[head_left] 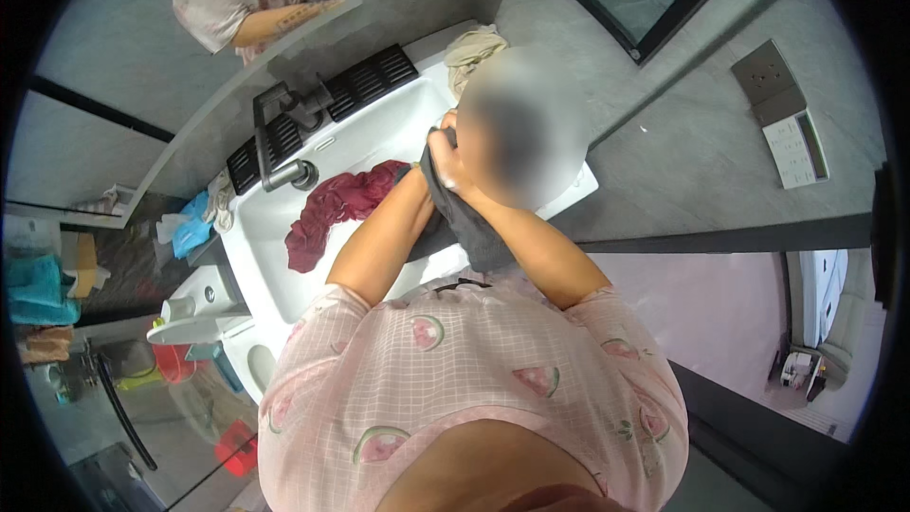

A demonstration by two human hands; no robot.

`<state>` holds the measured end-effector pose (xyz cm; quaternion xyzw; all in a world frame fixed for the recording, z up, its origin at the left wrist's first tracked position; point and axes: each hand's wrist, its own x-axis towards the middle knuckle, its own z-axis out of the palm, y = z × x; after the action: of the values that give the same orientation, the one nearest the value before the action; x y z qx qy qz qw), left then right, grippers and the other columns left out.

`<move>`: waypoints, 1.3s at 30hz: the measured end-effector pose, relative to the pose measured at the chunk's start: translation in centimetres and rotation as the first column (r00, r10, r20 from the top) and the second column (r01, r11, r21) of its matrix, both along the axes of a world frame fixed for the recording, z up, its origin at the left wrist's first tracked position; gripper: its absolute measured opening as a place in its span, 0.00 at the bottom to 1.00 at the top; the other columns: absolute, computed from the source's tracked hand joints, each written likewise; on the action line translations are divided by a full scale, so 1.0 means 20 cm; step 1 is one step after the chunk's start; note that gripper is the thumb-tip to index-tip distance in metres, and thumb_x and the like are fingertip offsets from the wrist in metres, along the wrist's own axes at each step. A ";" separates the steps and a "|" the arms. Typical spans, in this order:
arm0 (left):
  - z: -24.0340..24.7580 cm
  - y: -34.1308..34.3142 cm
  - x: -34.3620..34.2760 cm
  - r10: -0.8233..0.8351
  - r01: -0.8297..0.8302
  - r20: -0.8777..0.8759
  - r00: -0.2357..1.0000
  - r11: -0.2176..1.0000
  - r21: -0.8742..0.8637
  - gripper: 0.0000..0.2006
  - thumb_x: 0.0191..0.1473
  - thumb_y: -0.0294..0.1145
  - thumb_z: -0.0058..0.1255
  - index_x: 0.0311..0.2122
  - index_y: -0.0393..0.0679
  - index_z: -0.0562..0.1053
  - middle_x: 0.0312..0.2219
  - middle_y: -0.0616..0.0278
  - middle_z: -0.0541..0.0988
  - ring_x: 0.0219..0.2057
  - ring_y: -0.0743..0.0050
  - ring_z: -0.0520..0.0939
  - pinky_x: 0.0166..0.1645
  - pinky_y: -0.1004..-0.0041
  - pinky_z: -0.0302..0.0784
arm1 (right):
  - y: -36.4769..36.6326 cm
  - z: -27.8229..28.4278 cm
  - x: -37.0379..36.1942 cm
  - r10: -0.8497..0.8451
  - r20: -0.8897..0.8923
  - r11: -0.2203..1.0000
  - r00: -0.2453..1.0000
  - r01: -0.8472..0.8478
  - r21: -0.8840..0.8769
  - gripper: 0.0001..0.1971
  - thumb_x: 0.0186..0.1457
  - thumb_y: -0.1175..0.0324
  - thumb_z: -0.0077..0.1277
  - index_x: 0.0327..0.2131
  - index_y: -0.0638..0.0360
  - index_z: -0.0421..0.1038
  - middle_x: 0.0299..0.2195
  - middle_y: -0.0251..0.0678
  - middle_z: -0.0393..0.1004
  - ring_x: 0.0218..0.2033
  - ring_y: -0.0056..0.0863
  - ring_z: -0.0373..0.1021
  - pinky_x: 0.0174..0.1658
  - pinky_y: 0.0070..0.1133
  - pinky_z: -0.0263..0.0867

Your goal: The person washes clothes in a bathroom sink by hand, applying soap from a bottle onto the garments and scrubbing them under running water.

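A dark grey cloth (471,230) hangs in a twisted bunch over the near right side of the white sink (258,251). My right hand (447,159) is closed around its upper part. Close against it, my left hand (418,176) reaches in under the cloth; most of it is hidden by the cloth and the right hand, and it appears closed on the same bunch. To the left of my hands, a crumpled maroon cloth (346,211) lies in the basin. A blurred patch covers the area just right of my hands.
A dark faucet (284,147) stands at the sink's back left, between black slatted trays (373,83). A beige cloth (474,49) lies on the back right corner. Blue plastic (191,228) and a pale cloth sit at the left. A wall with a socket panel (766,76) rises at right.
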<state>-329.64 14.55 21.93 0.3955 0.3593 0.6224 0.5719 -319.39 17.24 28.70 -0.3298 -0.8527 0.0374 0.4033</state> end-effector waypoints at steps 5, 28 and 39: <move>0.35 -0.16 0.13 0.153 -0.207 -0.286 0.946 0.963 -0.172 0.12 0.56 0.33 0.41 0.27 0.37 0.70 0.20 0.70 0.70 0.23 0.86 0.70 0.25 0.79 0.66 | 0.13 -0.11 0.13 0.010 0.087 0.999 0.996 -0.007 -0.042 0.19 0.50 0.66 0.46 0.46 0.63 0.63 0.44 0.47 0.66 0.46 0.37 0.64 0.49 0.32 0.59; 0.37 -0.07 -0.09 -0.361 0.130 -0.669 0.649 0.920 -0.370 0.23 0.52 0.53 0.44 0.34 0.38 0.72 0.36 0.56 0.74 0.45 0.64 0.73 0.52 0.72 0.63 | 0.35 0.17 0.63 0.092 -0.319 0.530 0.943 -0.318 -0.786 0.12 0.49 0.65 0.53 0.37 0.60 0.69 0.28 0.30 0.69 0.31 0.18 0.64 0.37 0.15 0.59; 0.39 -0.10 0.23 0.284 -0.303 -0.105 0.953 0.890 -0.341 0.15 0.58 0.41 0.36 0.42 0.43 0.68 0.37 0.60 0.72 0.36 0.72 0.73 0.37 0.74 0.70 | 0.15 0.27 0.00 -0.179 -0.194 0.866 0.965 0.061 -0.496 0.19 0.52 0.58 0.43 0.16 0.62 0.68 0.13 0.44 0.68 0.16 0.43 0.67 0.20 0.31 0.59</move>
<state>-325.10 12.63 29.71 0.2437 0.5357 0.6161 0.5235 -319.34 20.14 34.01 -0.4665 -0.7402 0.2632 0.4066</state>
